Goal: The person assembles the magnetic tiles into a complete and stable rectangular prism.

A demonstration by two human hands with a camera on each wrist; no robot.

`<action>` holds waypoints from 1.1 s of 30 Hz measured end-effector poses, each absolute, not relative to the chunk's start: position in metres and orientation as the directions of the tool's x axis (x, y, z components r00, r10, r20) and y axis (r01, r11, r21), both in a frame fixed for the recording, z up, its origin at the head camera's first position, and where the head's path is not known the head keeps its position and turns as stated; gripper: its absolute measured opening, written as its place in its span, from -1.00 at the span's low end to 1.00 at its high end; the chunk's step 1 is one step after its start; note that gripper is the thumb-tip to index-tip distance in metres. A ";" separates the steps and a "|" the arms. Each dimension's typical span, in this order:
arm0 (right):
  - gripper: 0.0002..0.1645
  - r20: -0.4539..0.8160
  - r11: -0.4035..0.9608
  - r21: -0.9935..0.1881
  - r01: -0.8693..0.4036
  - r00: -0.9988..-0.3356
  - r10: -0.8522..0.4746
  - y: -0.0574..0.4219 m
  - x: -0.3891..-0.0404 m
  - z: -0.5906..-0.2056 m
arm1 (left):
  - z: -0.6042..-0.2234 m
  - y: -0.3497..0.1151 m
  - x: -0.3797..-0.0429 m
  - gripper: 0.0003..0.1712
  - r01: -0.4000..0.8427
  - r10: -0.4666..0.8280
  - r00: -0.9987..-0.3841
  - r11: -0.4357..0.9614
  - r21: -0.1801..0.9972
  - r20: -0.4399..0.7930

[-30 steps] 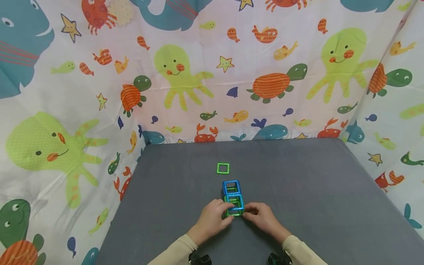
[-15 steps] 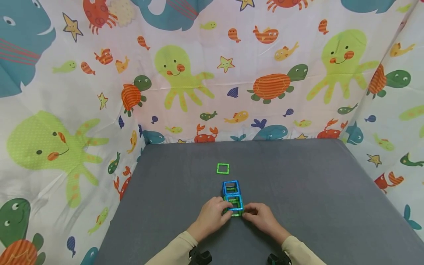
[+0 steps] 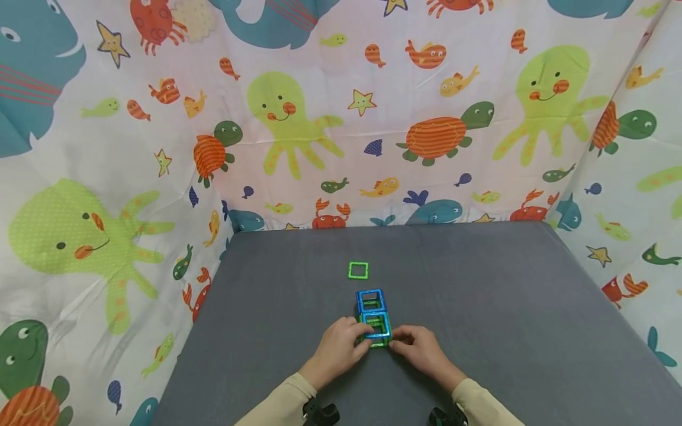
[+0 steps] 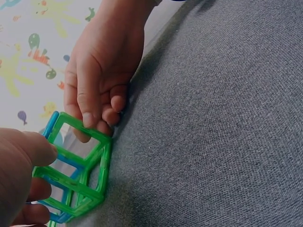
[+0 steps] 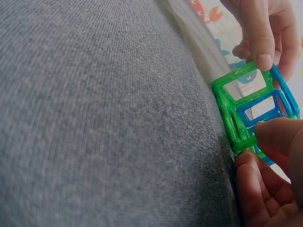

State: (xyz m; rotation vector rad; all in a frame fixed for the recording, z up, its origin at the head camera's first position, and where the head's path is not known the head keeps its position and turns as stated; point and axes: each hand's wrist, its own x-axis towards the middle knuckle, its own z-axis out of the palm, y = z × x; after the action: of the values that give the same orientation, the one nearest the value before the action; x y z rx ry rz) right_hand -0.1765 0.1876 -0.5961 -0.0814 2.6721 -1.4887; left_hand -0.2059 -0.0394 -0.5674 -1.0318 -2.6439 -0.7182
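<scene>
Green and blue see-through magnetic tiles, square open frames, are joined into a two-cube block [image 3: 375, 313] on the table in front of me. Two blue squares lie on top; green ones form the near side and base. My left hand [image 3: 337, 349] pinches the near cube from the left, a fingertip over its blue top tile. From the right, my right hand [image 3: 425, 352] pinches the lower near corner of the block; in the left wrist view its thumb lies on the green tile [image 4: 105, 165] edge. In the right wrist view both hands touch the near cube.
A single green square tile [image 3: 350, 271] lies flat beyond the block. The grey cloth-covered table [image 3: 479, 284] reaches to a white curtain [image 3: 330, 118] printed with sea animals, which hangs behind and along both sides.
The left thumb has drawn back slightly from the near side of the block toward its left edge. The right hand and the lone green tile stay where they were.
</scene>
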 end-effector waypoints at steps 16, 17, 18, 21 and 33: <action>-0.84 -0.027 0.544 -0.839 -0.013 -0.997 -0.066 0.186 -0.175 -0.596 | -0.571 -0.040 -0.206 -0.83 0.673 0.552 -0.740 0.618 0.408 0.384; -0.84 -0.036 0.542 -0.840 -0.001 -0.998 -0.058 0.186 -0.175 -0.596 | -0.570 -0.040 -0.206 -0.83 0.672 0.551 -0.740 0.618 0.408 0.386; -0.84 -0.034 0.544 -0.839 -0.003 -0.998 -0.058 0.186 -0.175 -0.596 | -0.571 -0.040 -0.206 -0.82 0.672 0.551 -0.740 0.618 0.408 0.386; -0.84 -0.038 0.548 -0.836 0.002 -0.998 -0.055 0.186 -0.175 -0.596 | -0.571 -0.040 -0.206 -0.82 0.669 0.549 -0.743 0.620 0.410 0.382; -0.86 -0.023 0.561 -0.828 0.000 -0.999 -0.035 0.185 -0.175 -0.598 | -0.575 -0.041 -0.208 -0.81 0.662 0.540 -0.749 0.597 0.452 0.384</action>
State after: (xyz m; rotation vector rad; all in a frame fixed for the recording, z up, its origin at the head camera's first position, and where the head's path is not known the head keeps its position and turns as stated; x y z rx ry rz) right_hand -0.1747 0.1850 -0.5977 -0.0304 2.7428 -1.4543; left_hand -0.2077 -0.0412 -0.5754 -0.9983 -2.6177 -0.8684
